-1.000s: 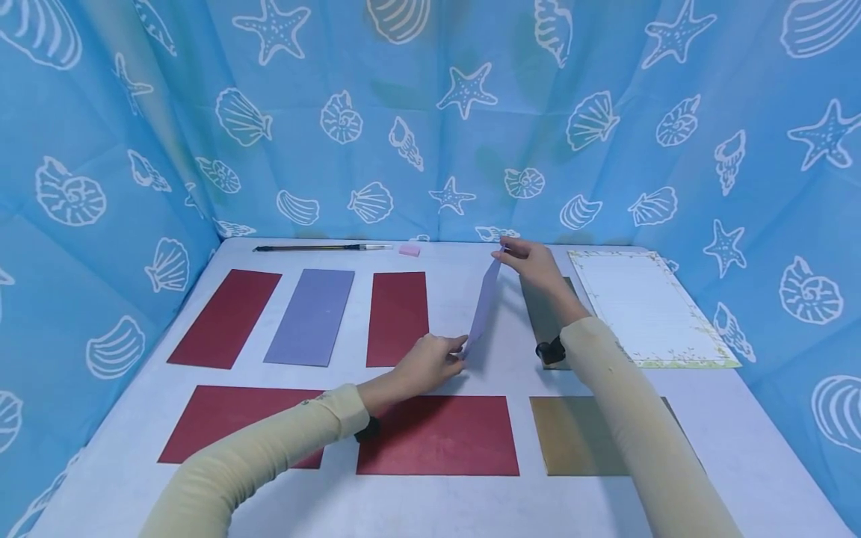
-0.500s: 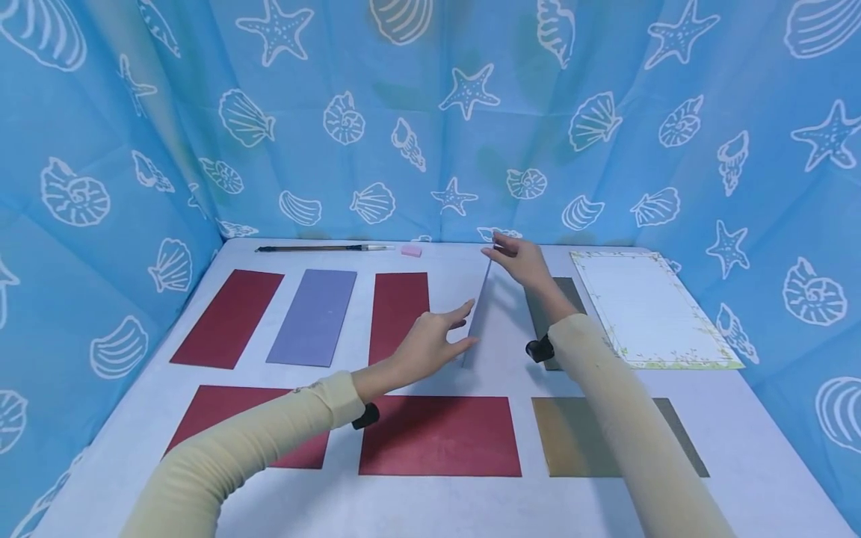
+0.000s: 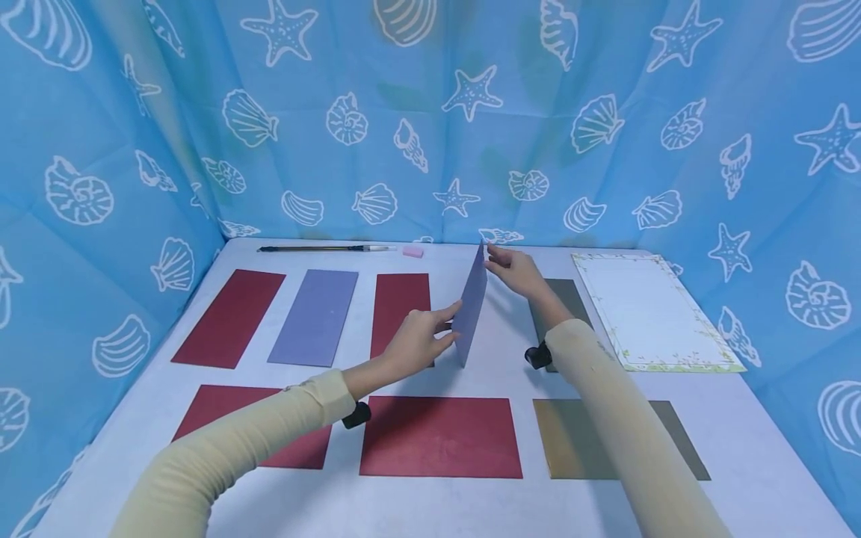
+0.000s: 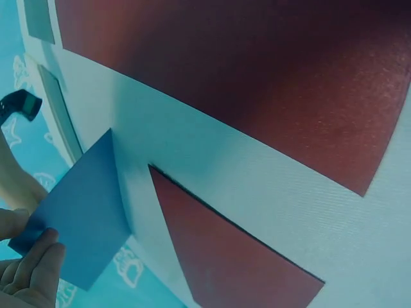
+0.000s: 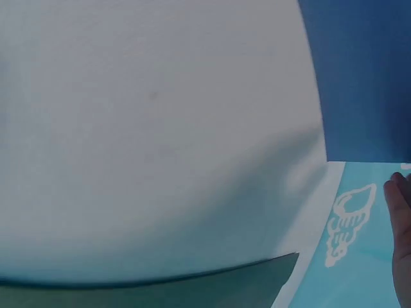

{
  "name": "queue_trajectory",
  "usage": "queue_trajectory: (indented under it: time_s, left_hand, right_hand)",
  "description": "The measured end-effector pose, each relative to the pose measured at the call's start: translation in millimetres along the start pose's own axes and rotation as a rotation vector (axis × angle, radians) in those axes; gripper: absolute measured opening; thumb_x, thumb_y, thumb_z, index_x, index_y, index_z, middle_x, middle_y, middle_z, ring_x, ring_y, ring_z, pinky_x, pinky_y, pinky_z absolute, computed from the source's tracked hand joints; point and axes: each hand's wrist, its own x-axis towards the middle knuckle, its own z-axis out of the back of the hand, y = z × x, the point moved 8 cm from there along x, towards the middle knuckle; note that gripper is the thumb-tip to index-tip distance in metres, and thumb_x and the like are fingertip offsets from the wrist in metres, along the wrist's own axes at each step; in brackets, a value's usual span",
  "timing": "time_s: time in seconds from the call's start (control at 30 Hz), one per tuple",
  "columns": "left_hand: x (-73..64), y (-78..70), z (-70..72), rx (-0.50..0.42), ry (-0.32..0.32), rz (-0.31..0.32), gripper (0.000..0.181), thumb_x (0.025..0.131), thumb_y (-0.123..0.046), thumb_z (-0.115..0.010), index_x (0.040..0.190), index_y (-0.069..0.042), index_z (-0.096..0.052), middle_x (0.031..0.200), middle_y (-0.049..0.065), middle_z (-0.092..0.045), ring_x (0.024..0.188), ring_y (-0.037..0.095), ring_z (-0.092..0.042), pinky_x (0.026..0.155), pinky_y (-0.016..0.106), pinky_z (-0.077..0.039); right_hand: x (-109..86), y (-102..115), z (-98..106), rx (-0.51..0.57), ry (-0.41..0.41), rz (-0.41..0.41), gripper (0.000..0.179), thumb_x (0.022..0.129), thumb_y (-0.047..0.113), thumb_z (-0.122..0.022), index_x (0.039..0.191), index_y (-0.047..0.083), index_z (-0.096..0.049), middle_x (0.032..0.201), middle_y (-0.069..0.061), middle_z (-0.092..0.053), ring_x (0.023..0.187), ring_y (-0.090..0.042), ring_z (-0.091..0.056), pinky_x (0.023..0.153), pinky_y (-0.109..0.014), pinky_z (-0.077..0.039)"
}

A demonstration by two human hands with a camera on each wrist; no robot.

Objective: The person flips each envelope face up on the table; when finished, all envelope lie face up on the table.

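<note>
A thin purple rectangular card [image 3: 471, 302] stands upright and nearly edge-on over the middle of the table. My left hand [image 3: 418, 342] pinches its left edge between thumb and fingers; in the left wrist view, the fingers [image 4: 45, 260] lie against the card's face. At the card's far edge is my right hand [image 3: 516, 270], fingers relaxed and bent, fingertips right beside the card. The right wrist view shows this hand [image 5: 401, 224] just past the card's edge. Behind the left hand lies a red card [image 3: 402, 299], partly hidden; another red card [image 3: 440, 441] lies below it.
Left on the white table lie a flat purple card [image 3: 314, 317], a red card [image 3: 229, 317] and a partly covered red card [image 3: 296, 444]. Olive-brown cards [image 3: 572, 441] lie under the right arm. A bordered paper sheet [image 3: 655, 310], brush [image 3: 316, 248] and pink eraser [image 3: 413, 252] lie farther back.
The left hand let go of the upright card, opened, then took hold of its left edge again. The card turned and shifted left; the right hand moved left and its fingertips came off the card.
</note>
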Motion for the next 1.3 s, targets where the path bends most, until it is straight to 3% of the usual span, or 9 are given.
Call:
queue_trajectory:
  time_s: [0.17, 0.4, 0.67, 1.07, 1.3]
  left_hand:
    - [-1.5, 8.1, 5.5, -0.016, -0.038, 0.032, 0.06, 0.084, 0.0, -0.073, 0.138, 0.002, -0.048, 0.118, 0.017, -0.066, 0.102, 0.022, -0.066, 0.083, 0.029, -0.052]
    - [-3.0, 22.7, 6.5, -0.073, -0.061, 0.1, 0.061, 0.082, -0.002, -0.076, 0.137, 0.001, -0.05, 0.12, 0.017, -0.064, 0.101, 0.022, -0.067, 0.081, 0.027, -0.052]
    - [-4.5, 27.1, 4.9, -0.1, -0.051, 0.137, 0.06, 0.08, -0.001, -0.077, 0.134, 0.003, -0.053, 0.116, 0.018, -0.066, 0.099, 0.024, -0.068, 0.079, 0.029, -0.054]
    - [-4.8, 34.7, -14.2, -0.11, 0.003, 0.15, 0.057, 0.08, -0.009, -0.078, 0.131, 0.004, -0.056, 0.106, 0.015, -0.07, 0.095, 0.017, -0.069, 0.074, 0.022, -0.054]
    - [-4.7, 41.6, -31.0, -0.124, 0.073, 0.221, 0.057, 0.079, -0.008, -0.079, 0.129, 0.006, -0.056, 0.106, 0.015, -0.07, 0.094, 0.016, -0.069, 0.069, 0.02, -0.053]
  right_hand:
    - [-5.7, -6.7, -6.9, -0.018, 0.084, -0.028, 0.053, 0.099, 0.022, -0.056, 0.144, 0.0, -0.041, 0.142, -0.019, -0.047, 0.125, -0.036, -0.05, 0.098, -0.046, -0.044]
    - [-13.0, -13.2, -17.5, -0.008, 0.191, -0.029, 0.055, 0.098, 0.025, -0.058, 0.143, -0.001, -0.042, 0.139, -0.022, -0.049, 0.125, -0.037, -0.049, 0.1, -0.048, -0.042]
    - [-22.9, -13.7, -24.9, -0.06, 0.26, -0.033, 0.059, 0.096, 0.028, -0.061, 0.143, -0.002, -0.041, 0.142, -0.02, -0.045, 0.13, -0.037, -0.044, 0.102, -0.048, -0.039]
    - [-31.7, -19.6, -21.1, -0.098, 0.274, -0.031, 0.058, 0.095, 0.025, -0.063, 0.142, -0.002, -0.043, 0.143, -0.021, -0.043, 0.131, -0.037, -0.042, 0.103, -0.048, -0.039]
    - [-32.3, -24.5, -21.7, -0.149, 0.284, -0.044, 0.056, 0.096, 0.026, -0.062, 0.141, -0.003, -0.044, 0.142, -0.022, -0.045, 0.131, -0.038, -0.042, 0.103, -0.05, -0.038]
